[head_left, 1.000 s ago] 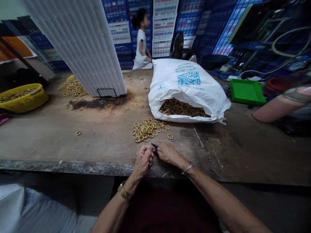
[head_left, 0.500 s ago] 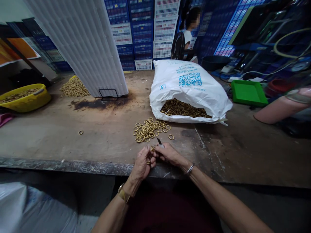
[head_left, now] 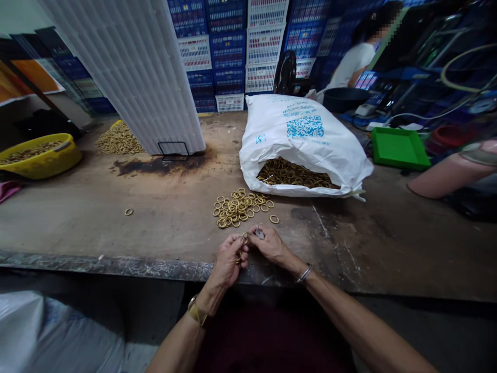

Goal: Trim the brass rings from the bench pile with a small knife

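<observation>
Golden, a ring [head_left: 245, 234] sits at the fingertips of the left hand [head_left: 227, 260].

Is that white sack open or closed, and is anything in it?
Open, and not empty: the white sack lies on the workbench, its mouth gaping, with many brass-coloured rings visible inside. How full it is deeper in, I cannot tell.

My hands [head_left: 229, 259] are above the near side of the worktop [head_left: 166, 228], around its middle. Just beyond them lies a pile of rings [head_left: 235, 207]; a single ring [head_left: 128, 214] lies well apart to the left. Behind the pile rests a sack [head_left: 267, 124] with rings inside, and a tray [head_left: 399, 147] sits to its right. At the left edge, a basin [head_left: 50, 165] holds rings; between basin and sack stands a stack of panels [head_left: 163, 88]. Crates [head_left: 229, 52] rise behind the worktop.
</observation>
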Action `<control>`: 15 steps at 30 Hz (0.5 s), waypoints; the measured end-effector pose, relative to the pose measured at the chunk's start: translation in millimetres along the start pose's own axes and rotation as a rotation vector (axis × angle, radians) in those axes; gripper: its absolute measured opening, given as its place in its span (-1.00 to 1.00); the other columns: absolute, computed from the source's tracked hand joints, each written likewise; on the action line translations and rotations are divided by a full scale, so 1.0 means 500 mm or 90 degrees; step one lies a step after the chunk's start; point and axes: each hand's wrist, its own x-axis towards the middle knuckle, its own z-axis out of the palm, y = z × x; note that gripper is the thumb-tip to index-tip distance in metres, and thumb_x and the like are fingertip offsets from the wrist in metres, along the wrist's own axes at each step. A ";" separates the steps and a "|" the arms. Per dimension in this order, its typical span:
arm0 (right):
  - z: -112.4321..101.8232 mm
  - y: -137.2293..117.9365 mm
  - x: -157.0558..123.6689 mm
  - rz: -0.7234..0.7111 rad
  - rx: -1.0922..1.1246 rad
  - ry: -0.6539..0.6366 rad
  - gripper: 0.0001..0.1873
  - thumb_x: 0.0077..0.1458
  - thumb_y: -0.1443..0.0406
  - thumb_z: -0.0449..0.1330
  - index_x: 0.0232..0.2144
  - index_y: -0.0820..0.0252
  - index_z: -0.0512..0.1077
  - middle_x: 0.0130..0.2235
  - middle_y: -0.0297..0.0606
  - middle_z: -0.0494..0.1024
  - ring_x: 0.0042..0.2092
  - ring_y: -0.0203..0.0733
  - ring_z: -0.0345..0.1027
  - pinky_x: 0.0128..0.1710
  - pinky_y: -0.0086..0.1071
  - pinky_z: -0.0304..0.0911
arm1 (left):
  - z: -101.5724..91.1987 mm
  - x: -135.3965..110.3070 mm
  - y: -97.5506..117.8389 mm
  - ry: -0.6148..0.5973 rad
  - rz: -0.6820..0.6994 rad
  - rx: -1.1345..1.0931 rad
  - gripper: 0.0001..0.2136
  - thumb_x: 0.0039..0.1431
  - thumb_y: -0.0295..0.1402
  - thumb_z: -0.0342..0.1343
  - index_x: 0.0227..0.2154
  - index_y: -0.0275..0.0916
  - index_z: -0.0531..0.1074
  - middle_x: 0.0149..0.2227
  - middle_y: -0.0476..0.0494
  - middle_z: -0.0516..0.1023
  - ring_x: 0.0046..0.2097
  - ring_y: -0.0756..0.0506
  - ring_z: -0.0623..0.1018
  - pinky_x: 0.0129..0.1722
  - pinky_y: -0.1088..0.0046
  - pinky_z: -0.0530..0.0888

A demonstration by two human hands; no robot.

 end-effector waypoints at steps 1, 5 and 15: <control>0.000 -0.001 0.000 0.003 -0.001 -0.007 -0.84 -0.03 0.24 0.04 -0.55 0.22 0.28 -0.57 -0.44 0.22 -0.51 -0.38 0.05 -0.51 -0.50 0.03 | -0.001 0.000 -0.001 0.001 0.001 0.005 -0.64 -0.15 -0.15 0.24 -0.42 -0.25 0.22 -0.56 0.10 0.32 -0.65 0.15 0.24 -0.70 0.67 0.11; -0.005 -0.001 0.002 0.006 -0.016 -0.027 -0.85 -0.06 0.26 0.05 -0.57 0.22 0.27 -0.59 -0.45 0.21 -0.52 -0.39 0.05 -0.51 -0.50 0.02 | -0.006 0.003 -0.008 0.025 0.050 0.068 -0.64 -0.14 -0.10 0.21 -0.43 -0.24 0.24 -0.58 0.10 0.31 -0.66 0.14 0.21 -0.70 0.65 0.11; -0.007 -0.012 0.000 0.055 0.003 -0.035 -0.83 -0.05 0.23 0.07 -0.55 0.23 0.31 -0.59 -0.44 0.28 -0.54 -0.40 0.10 -0.54 -0.52 0.04 | -0.006 -0.004 -0.011 0.078 0.330 0.404 -0.87 0.00 -0.29 0.12 -0.51 -0.25 0.40 -0.56 0.01 0.37 -0.49 0.05 0.32 -0.46 0.57 0.27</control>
